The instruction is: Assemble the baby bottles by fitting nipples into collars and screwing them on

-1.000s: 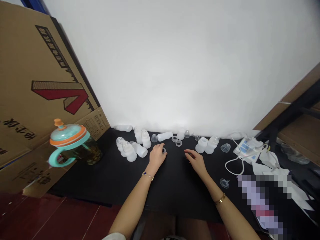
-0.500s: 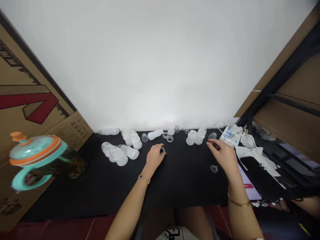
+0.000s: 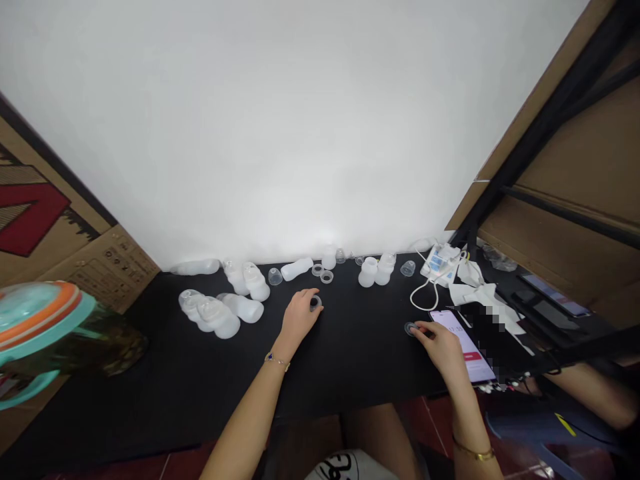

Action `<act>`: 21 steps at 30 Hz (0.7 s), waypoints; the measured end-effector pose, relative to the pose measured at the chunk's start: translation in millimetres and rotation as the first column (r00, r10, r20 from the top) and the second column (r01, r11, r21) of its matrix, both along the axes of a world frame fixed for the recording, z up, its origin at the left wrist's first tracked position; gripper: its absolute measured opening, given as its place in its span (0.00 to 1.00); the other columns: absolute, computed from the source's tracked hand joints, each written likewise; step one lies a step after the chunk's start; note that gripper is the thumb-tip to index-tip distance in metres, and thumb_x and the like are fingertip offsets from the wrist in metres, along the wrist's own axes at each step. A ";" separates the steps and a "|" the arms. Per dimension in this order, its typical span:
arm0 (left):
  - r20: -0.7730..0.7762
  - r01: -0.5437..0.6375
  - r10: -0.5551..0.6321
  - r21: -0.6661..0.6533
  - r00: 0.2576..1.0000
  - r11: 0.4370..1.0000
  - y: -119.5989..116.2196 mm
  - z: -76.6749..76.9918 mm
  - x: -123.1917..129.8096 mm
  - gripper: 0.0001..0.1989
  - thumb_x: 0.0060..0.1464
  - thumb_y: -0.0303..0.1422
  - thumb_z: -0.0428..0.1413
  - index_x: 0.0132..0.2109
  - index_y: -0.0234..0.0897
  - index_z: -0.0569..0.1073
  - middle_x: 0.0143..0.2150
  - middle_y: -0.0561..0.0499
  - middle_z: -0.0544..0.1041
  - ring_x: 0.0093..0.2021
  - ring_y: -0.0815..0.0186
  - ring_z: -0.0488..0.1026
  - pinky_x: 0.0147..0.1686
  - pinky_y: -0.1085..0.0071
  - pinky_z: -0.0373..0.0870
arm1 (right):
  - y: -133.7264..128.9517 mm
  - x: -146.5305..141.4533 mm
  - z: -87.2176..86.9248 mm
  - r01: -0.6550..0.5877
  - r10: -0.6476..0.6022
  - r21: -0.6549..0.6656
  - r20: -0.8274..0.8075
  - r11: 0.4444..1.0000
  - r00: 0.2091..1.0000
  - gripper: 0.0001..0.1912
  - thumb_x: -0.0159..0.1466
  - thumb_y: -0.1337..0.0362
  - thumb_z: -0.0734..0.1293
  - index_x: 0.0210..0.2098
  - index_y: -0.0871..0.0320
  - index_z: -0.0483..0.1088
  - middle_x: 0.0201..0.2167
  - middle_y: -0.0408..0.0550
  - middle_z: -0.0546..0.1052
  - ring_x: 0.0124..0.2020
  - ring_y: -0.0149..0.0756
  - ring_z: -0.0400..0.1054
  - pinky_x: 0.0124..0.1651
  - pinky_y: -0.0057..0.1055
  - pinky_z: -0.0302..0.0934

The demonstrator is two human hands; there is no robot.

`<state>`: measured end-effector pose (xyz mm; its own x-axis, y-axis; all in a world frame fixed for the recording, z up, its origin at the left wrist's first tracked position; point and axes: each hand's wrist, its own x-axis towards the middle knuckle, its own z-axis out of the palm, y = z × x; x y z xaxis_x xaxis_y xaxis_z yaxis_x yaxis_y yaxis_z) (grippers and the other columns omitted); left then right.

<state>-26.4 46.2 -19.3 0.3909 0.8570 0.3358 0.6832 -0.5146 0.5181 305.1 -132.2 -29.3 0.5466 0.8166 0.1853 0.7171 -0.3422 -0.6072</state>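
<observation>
My left hand rests on the black table, its thumb and fingers closed around a translucent bottle collar ring. To the right, my right hand pinches the edge of a clear, round, flanged piece, like a bottle nipple, at the tabletop. Two more collar rings lie beyond my left hand. Several frosted baby bottles are grouped to its left. A pair of small bottles stands farther back between my hands. A clear dome cap sits beyond my right hand.
A lit phone lies beside my right hand, near a power strip with a white cable and crumpled paper. A large teal-lidded jug stands at the left. A white wall backs the table. Another person's arm shows at right.
My right hand has come down and toward me, from open above the table to pinching the clear nipple-like piece. My left hand still holds the ring. The camera view has shifted right.
</observation>
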 end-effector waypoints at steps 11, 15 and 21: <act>0.129 -0.024 0.023 0.002 0.991 1.000 -1.8 4.9 2.3 0.15 0.55 0.29 0.62 0.51 0.40 0.76 0.51 0.47 0.79 0.53 0.54 0.75 0.55 0.57 0.71 | 90.4 -69.1 82.0 -0.234 0.421 0.353 -0.692 0.906 0.587 0.15 0.55 0.54 0.77 0.38 0.55 0.79 0.35 0.49 0.82 0.28 0.35 0.71 0.26 0.29 0.60; 0.234 -0.040 0.044 -0.019 0.971 0.999 0.2 4.4 2.1 0.13 0.56 0.31 0.61 0.50 0.42 0.76 0.50 0.48 0.79 0.50 0.57 0.76 0.48 0.62 0.75 | 137.1 -101.7 75.3 -0.345 0.428 0.352 -0.887 0.870 0.174 0.12 0.55 0.58 0.76 0.35 0.55 0.75 0.39 0.49 0.83 0.31 0.36 0.76 0.30 0.27 0.68; 0.491 -0.007 0.032 -0.054 0.871 0.998 3.7 0.3 4.8 0.15 0.55 0.33 0.62 0.50 0.40 0.75 0.50 0.47 0.78 0.47 0.61 0.77 0.41 0.67 0.78 | 154.5 -118.4 33.0 -0.287 0.347 0.345 -0.937 0.894 -0.044 0.10 0.56 0.61 0.74 0.36 0.55 0.75 0.37 0.48 0.83 0.31 0.33 0.77 0.33 0.26 0.70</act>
<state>-21.6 49.8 -19.0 0.1695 0.8832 0.4372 0.3432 -0.4688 0.8139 186.7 22.3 3.7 -0.0807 0.9722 -0.2196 -0.5147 -0.2294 -0.8262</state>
